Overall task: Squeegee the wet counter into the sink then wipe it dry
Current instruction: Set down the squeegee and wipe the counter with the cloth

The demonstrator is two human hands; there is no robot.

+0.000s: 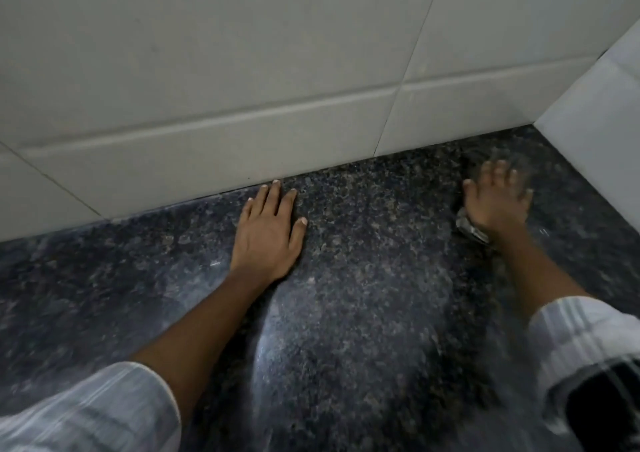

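Note:
The dark speckled granite counter (pixel 363 296) fills the lower half of the head view. My left hand (pixel 268 230) lies flat on it, fingers spread, fingertips close to the wall, holding nothing. My right hand (pixel 497 202) is blurred with motion near the back right corner and presses down on a dark grey cloth (pixel 471 228); a bit of the cloth shows by the wrist and beyond the fingers. Pale streaks of sheen run across the counter in front of me. No sink or squeegee is in view.
A wall of large pale tiles (pixel 242 71) rises right behind the counter. A white side wall (pixel 602 133) closes the corner on the right. Striped white sleeves cover both forearms at the bottom edge.

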